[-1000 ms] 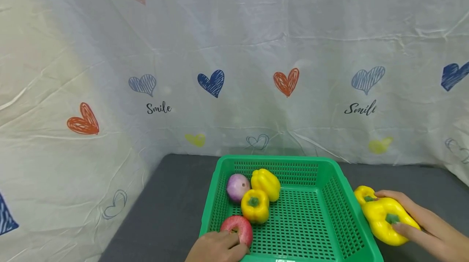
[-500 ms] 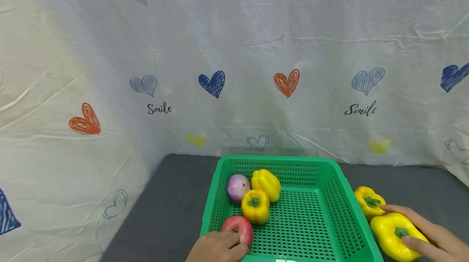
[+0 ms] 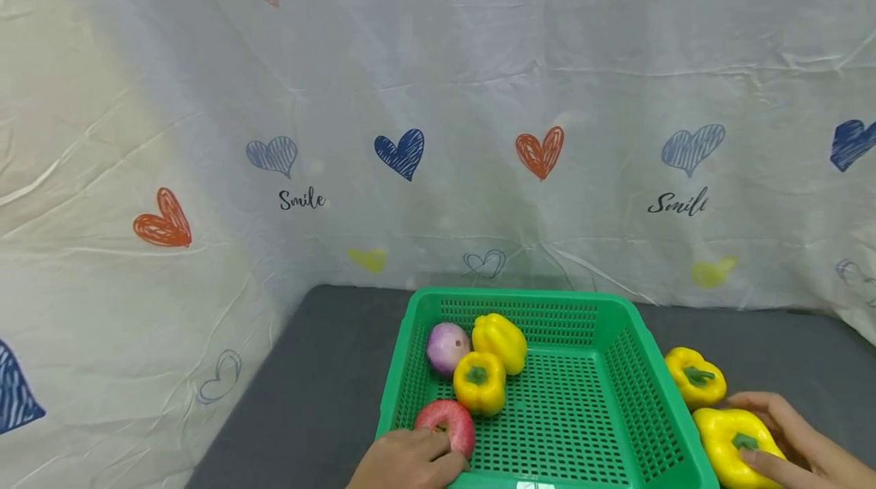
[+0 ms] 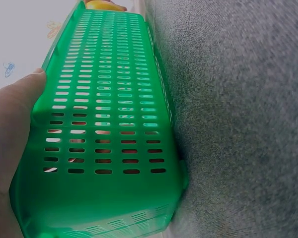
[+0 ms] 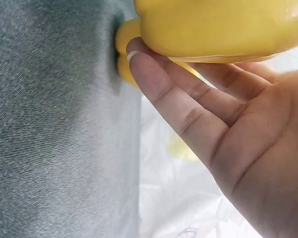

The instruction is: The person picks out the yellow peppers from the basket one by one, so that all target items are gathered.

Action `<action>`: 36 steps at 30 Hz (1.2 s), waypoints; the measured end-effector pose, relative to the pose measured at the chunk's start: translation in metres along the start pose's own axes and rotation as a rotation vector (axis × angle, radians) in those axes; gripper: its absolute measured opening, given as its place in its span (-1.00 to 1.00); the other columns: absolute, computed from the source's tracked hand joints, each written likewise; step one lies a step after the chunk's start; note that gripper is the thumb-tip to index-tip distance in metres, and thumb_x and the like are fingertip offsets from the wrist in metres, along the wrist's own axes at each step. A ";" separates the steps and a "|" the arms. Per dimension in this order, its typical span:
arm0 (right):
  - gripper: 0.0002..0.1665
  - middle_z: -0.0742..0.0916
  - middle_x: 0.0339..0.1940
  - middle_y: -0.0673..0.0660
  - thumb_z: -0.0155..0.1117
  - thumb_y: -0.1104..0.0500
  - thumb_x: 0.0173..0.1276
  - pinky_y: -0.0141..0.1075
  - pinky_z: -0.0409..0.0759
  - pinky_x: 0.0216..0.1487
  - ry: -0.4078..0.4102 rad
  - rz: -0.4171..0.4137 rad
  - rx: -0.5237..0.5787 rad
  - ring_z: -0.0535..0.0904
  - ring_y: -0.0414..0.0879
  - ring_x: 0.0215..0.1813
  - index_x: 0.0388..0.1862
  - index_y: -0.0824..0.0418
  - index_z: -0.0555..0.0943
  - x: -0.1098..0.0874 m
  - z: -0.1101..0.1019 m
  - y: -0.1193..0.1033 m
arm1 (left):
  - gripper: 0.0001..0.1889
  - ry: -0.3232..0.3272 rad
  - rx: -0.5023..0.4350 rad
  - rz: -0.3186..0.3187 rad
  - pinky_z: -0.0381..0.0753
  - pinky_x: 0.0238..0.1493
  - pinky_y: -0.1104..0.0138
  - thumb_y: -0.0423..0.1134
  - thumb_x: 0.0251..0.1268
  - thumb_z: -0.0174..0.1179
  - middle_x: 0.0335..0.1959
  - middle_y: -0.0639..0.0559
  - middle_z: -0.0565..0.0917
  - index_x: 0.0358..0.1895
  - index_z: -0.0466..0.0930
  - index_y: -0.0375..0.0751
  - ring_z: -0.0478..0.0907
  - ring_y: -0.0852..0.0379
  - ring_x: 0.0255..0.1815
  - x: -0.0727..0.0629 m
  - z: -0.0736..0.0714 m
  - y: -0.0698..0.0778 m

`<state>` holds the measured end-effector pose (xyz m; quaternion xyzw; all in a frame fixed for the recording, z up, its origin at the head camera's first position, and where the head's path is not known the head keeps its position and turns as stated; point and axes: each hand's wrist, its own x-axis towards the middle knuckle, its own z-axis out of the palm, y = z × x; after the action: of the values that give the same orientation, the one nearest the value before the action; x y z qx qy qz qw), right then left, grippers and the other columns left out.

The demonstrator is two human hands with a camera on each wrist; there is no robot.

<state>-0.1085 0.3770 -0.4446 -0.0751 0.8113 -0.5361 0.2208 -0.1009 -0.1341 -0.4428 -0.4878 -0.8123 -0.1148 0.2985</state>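
At the near-left corner of a green plastic basket (image 3: 541, 296), my left hand (image 3: 409, 460) grips the rim, its thumb (image 4: 30, 88) along the edge in the left wrist view. Its fingers bend inside beside a red apple (image 3: 460, 428); the hand hides part of the apple, and I cannot tell if they press on it. Right of the basket, my right hand (image 3: 797, 439) holds a yellow bell pepper (image 3: 718, 443), thumb by the green stem and fingers along the far side. Whether this pepper touches the table is unclear. A second yellow pepper (image 3: 687, 390) lies just beyond it.
Inside the basket, a purple onion (image 3: 448, 348) and two yellow peppers, one standing (image 3: 481, 398) and one lying (image 3: 505, 341), sit on the left. The grey tabletop (image 3: 322, 382) extends on both sides. A white curtain (image 3: 465, 109) with printed hearts hangs behind.
My right hand has brought its pepper nearer to me and lower, away from the second pepper, whose stem now shows fully. The left hand and the basket's contents have stayed put.
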 end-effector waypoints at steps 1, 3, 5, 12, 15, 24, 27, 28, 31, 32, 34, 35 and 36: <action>-0.42 0.51 0.00 0.26 -0.10 0.22 0.67 -0.12 0.68 -0.23 0.024 -0.005 -0.029 0.62 0.00 -0.19 0.35 0.39 -0.18 0.000 0.002 0.000 | -0.58 -0.001 0.002 0.002 -0.14 -0.54 0.50 0.13 0.64 -0.22 -0.54 0.27 0.10 -0.45 0.39 0.10 -0.18 0.36 -0.53 0.000 0.000 0.000; -0.41 0.54 -0.10 0.26 -0.09 0.23 0.67 -0.14 0.68 -0.30 0.064 -0.021 -0.090 0.62 -0.01 -0.27 0.23 0.49 -0.22 0.000 0.004 0.002 | -0.58 0.003 0.021 0.011 -0.14 -0.54 0.52 0.12 0.64 -0.21 -0.55 0.27 0.12 -0.45 0.40 0.11 -0.17 0.35 -0.54 0.000 0.000 0.000; -0.45 0.53 -0.16 0.24 -0.08 0.24 0.66 -0.14 0.67 -0.33 0.071 -0.028 -0.104 0.62 0.01 -0.30 0.17 0.47 -0.20 0.001 0.005 0.005 | -0.59 0.006 0.038 0.019 -0.14 -0.53 0.53 0.12 0.64 -0.20 -0.55 0.27 0.13 -0.45 0.40 0.11 -0.16 0.35 -0.54 0.001 0.000 -0.001; -0.45 0.52 -0.18 0.23 -0.03 0.21 0.65 -0.18 0.66 -0.33 0.105 -0.006 -0.140 0.60 -0.03 -0.32 0.14 0.46 -0.14 0.003 0.006 0.007 | -0.56 0.013 0.052 0.025 -0.16 -0.54 0.54 0.16 0.63 -0.25 -0.56 0.28 0.13 -0.46 0.39 0.13 -0.17 0.36 -0.55 0.000 0.000 -0.002; -0.43 0.50 -0.13 0.25 0.02 0.15 0.64 -0.22 0.62 -0.33 0.171 0.032 -0.217 0.56 -0.11 -0.30 0.16 0.47 -0.07 0.004 0.006 0.005 | -0.56 0.009 0.056 0.026 -0.15 -0.54 0.53 0.16 0.63 -0.26 -0.56 0.28 0.13 -0.45 0.40 0.13 -0.17 0.36 -0.54 0.000 -0.001 -0.002; -0.30 0.54 0.01 0.30 0.10 -0.03 0.61 -0.17 0.66 -0.25 0.222 0.169 -0.233 0.61 0.04 -0.09 0.25 0.51 0.06 0.007 0.010 -0.004 | -0.59 -0.007 0.055 0.023 -0.13 -0.54 0.53 0.16 0.62 -0.23 -0.54 0.29 0.14 -0.42 0.42 0.13 -0.15 0.36 -0.54 0.000 -0.002 -0.001; -0.29 0.52 0.04 0.35 0.09 -0.02 0.61 -0.18 0.66 -0.26 0.226 0.169 -0.230 0.61 0.03 -0.12 0.26 0.51 0.04 0.009 0.011 -0.003 | -0.59 -0.008 0.046 0.016 -0.12 -0.54 0.53 0.15 0.63 -0.22 -0.54 0.29 0.15 -0.43 0.42 0.13 -0.15 0.36 -0.54 0.000 -0.002 0.000; -0.29 0.50 0.06 0.38 0.08 -0.03 0.62 -0.18 0.66 -0.26 0.228 0.168 -0.228 0.61 0.03 -0.13 0.27 0.51 0.03 0.009 0.011 -0.003 | -0.58 -0.010 0.039 0.012 -0.12 -0.54 0.52 0.15 0.63 -0.22 -0.54 0.28 0.15 -0.43 0.42 0.12 -0.15 0.36 -0.53 0.000 -0.002 0.000; -0.28 0.45 0.12 0.47 0.04 -0.04 0.64 -0.17 0.67 -0.24 0.229 0.160 -0.240 0.62 0.06 -0.10 0.28 0.52 0.01 0.010 0.009 -0.002 | -0.58 -0.016 0.013 -0.003 -0.11 -0.54 0.51 0.15 0.63 -0.22 -0.54 0.27 0.16 -0.43 0.43 0.10 -0.15 0.36 -0.53 0.000 -0.002 0.001; -0.27 0.44 0.13 0.49 0.03 -0.05 0.64 -0.16 0.68 -0.23 0.229 0.161 -0.242 0.63 0.08 -0.08 0.29 0.53 0.01 0.010 0.008 -0.001 | -0.58 -0.019 0.011 -0.002 -0.10 -0.54 0.50 0.14 0.64 -0.22 -0.53 0.27 0.17 -0.42 0.43 0.10 -0.15 0.36 -0.52 0.000 -0.002 0.001; -0.25 0.42 0.15 0.52 0.00 -0.07 0.65 -0.13 0.69 -0.20 0.229 0.165 -0.245 0.63 0.14 -0.04 0.30 0.54 -0.01 0.011 0.006 0.000 | -0.59 -0.021 0.012 0.000 -0.09 -0.54 0.49 0.13 0.64 -0.22 -0.53 0.28 0.18 -0.41 0.43 0.10 -0.15 0.36 -0.52 0.000 -0.002 0.001; -0.24 0.40 0.17 0.55 -0.01 -0.07 0.66 -0.11 0.69 -0.18 0.230 0.164 -0.246 0.63 0.19 -0.01 0.31 0.54 -0.01 0.011 0.005 0.000 | -0.60 -0.021 0.016 0.003 -0.09 -0.55 0.49 0.11 0.65 -0.21 -0.53 0.28 0.18 -0.41 0.44 0.10 -0.15 0.36 -0.52 0.000 -0.002 0.001; -0.23 0.37 0.19 0.57 -0.02 -0.07 0.66 -0.07 0.70 -0.16 0.228 0.162 -0.240 0.62 0.26 0.02 0.32 0.55 -0.02 0.011 0.004 0.001 | -0.60 -0.021 0.023 0.009 -0.09 -0.55 0.50 0.10 0.65 -0.21 -0.52 0.28 0.19 -0.40 0.44 0.11 -0.15 0.36 -0.52 0.000 -0.002 0.001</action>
<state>-0.1161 0.3698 -0.4498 0.0260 0.8926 -0.4210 0.1592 -0.0996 -0.1348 -0.4416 -0.4891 -0.8145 -0.0988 0.2960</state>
